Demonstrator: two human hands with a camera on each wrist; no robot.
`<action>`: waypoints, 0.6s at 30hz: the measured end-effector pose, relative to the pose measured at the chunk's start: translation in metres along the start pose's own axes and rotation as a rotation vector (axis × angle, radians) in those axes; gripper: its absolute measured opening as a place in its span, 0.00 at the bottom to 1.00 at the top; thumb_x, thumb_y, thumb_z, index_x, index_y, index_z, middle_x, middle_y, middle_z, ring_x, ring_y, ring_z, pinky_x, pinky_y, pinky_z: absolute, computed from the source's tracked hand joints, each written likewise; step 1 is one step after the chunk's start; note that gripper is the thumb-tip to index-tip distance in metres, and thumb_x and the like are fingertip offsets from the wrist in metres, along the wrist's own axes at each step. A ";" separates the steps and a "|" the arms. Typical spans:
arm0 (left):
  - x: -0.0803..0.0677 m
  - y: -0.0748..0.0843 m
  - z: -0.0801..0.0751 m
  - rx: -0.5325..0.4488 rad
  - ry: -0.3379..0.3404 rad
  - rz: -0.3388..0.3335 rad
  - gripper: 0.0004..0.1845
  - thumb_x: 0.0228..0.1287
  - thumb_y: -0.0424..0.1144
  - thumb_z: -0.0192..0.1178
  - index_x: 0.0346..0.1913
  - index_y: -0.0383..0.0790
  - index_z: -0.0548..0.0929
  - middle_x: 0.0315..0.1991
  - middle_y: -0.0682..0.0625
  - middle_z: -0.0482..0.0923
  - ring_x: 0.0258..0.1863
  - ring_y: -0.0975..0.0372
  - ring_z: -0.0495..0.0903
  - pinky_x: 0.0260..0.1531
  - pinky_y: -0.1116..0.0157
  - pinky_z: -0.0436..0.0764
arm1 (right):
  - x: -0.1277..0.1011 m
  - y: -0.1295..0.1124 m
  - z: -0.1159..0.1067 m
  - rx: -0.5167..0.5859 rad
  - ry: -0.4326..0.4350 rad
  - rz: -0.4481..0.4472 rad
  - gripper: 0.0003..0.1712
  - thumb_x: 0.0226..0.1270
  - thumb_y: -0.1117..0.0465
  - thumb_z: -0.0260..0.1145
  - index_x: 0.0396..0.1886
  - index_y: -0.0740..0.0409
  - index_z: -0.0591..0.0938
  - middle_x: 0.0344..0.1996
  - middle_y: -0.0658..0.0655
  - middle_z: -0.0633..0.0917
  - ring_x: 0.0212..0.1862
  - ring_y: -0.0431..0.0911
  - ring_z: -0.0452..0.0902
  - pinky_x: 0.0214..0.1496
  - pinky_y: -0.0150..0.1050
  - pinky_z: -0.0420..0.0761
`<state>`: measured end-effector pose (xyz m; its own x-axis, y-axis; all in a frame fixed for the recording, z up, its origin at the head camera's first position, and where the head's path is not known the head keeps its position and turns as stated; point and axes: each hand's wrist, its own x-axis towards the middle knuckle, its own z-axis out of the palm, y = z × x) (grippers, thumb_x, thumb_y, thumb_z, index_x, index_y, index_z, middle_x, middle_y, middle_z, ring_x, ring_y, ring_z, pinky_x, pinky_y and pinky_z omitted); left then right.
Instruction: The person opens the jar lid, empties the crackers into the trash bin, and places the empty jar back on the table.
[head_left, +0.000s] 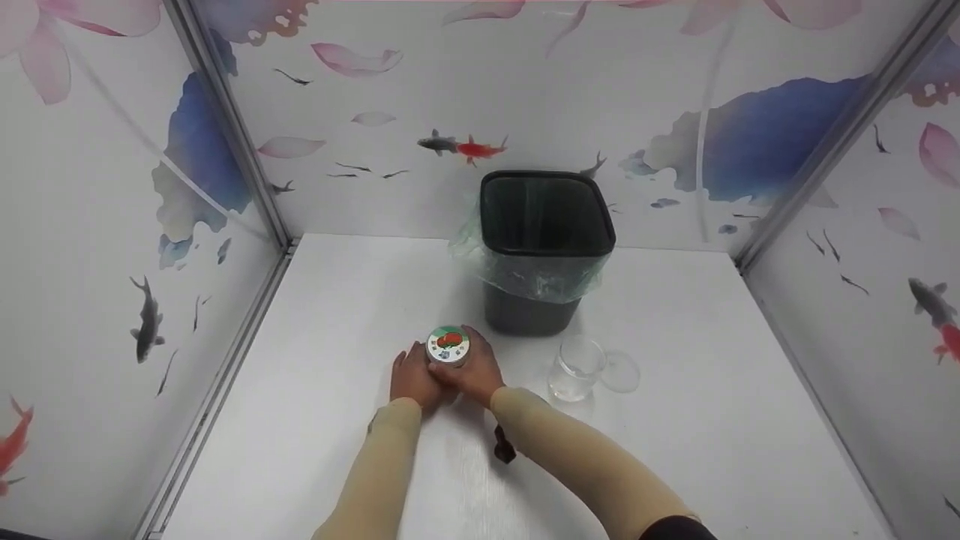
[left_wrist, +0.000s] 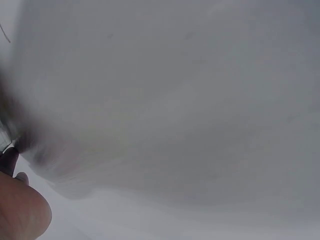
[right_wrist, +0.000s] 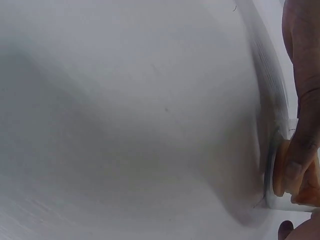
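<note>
In the head view, a small clear jar (head_left: 448,345) stands on the white table, its round top printed green and white with a red fruit picture. My left hand (head_left: 417,377) holds its left side. From the right, my right hand (head_left: 478,369) grips it, the thumb across the near side. Orange pieces show through the wall of the jar (right_wrist: 276,170) in the right wrist view, behind the fingers of the right hand (right_wrist: 306,105). Only part of the left hand (left_wrist: 22,210) appears in the left wrist view, at the lower left edge.
Behind the hands stands a dark grey bin (head_left: 525,311) lined with a clear greenish bag (head_left: 544,277). To the right are a clear glass cup (head_left: 574,375) and a round transparent disc (head_left: 622,372). A small dark object (head_left: 504,450) shows beside the right forearm. Printed panels wall the table.
</note>
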<state>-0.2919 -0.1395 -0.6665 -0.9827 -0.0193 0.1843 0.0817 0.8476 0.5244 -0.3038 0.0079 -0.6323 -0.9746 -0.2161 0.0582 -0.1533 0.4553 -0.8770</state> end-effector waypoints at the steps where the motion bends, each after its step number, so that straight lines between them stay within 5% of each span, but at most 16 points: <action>1: 0.000 0.000 0.000 0.005 -0.001 0.005 0.38 0.58 0.52 0.65 0.67 0.33 0.72 0.62 0.40 0.76 0.69 0.47 0.66 0.71 0.48 0.55 | 0.001 0.001 -0.001 -0.003 -0.007 -0.008 0.63 0.47 0.37 0.80 0.76 0.60 0.59 0.66 0.57 0.71 0.67 0.48 0.66 0.71 0.45 0.63; 11: 0.002 -0.003 0.004 0.019 -0.012 0.044 0.45 0.50 0.60 0.71 0.68 0.38 0.73 0.63 0.45 0.77 0.68 0.46 0.67 0.70 0.44 0.57 | 0.018 0.009 -0.020 0.023 -0.133 -0.088 0.58 0.45 0.41 0.82 0.73 0.56 0.66 0.63 0.53 0.74 0.64 0.46 0.69 0.70 0.45 0.64; 18: 0.002 -0.002 0.001 0.000 -0.010 0.046 0.50 0.45 0.61 0.75 0.69 0.37 0.72 0.62 0.43 0.77 0.68 0.46 0.68 0.69 0.43 0.57 | 0.023 0.002 -0.024 -0.013 -0.134 -0.145 0.58 0.43 0.40 0.82 0.73 0.52 0.67 0.60 0.50 0.77 0.62 0.44 0.71 0.68 0.44 0.67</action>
<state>-0.2941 -0.1410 -0.6683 -0.9795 0.0253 0.2000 0.1271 0.8477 0.5151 -0.3303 0.0243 -0.6217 -0.9121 -0.3924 0.1187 -0.2931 0.4219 -0.8579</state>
